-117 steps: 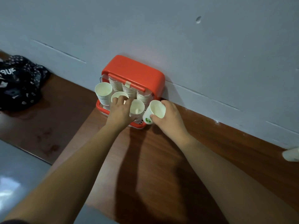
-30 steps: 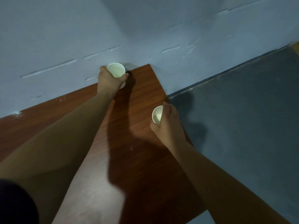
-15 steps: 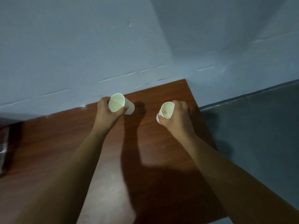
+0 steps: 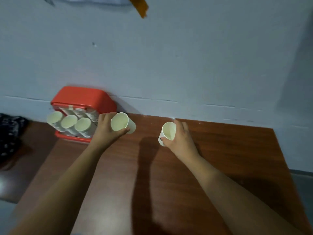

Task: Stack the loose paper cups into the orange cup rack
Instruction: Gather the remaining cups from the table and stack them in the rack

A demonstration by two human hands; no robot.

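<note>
The orange cup rack (image 4: 84,99) stands against the wall at the left of the brown table (image 4: 220,158). Three stacks of white paper cups (image 4: 69,122) lean out of its front, mouths toward me. My left hand (image 4: 106,131) grips a white paper cup (image 4: 122,122) on its side, just right of the rack's stacks. Farther right, above the table's middle, my right hand (image 4: 179,138) holds a second paper cup (image 4: 166,133), tilted with its mouth toward me.
A pale blue wall (image 4: 169,65) runs behind the table. A dark patterned cloth (image 4: 10,133) lies on a lower surface at the far left. The table's right edge (image 4: 288,167) drops to a grey floor.
The view has swung left, bringing the orange rack back into sight. Both hands, each still holding a cup, have moved left along the table, the left hand now beside the rack.
</note>
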